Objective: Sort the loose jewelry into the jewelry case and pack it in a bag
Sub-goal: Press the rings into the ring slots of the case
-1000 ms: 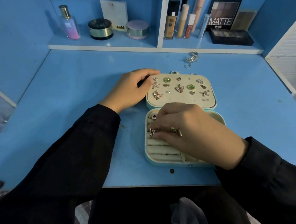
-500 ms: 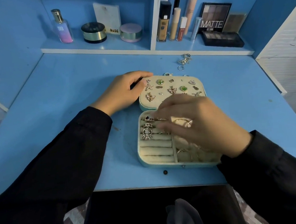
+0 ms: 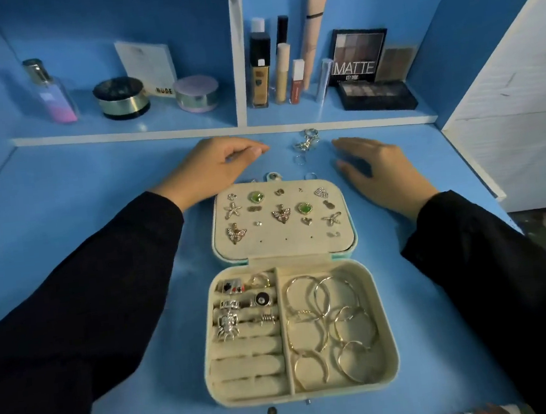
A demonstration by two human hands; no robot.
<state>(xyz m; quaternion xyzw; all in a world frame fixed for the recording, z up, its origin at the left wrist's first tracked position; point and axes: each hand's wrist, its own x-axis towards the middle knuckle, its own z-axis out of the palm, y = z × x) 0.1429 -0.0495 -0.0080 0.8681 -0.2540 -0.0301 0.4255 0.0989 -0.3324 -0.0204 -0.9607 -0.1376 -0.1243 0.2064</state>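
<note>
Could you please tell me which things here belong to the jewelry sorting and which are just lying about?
Job: jewelry case, loose rings, hoops and earrings already stowed.
Lying about: perfume bottle, round jars, makeup tubes, MATTE palette.

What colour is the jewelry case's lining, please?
The jewelry case lining is cream; head view.
</note>
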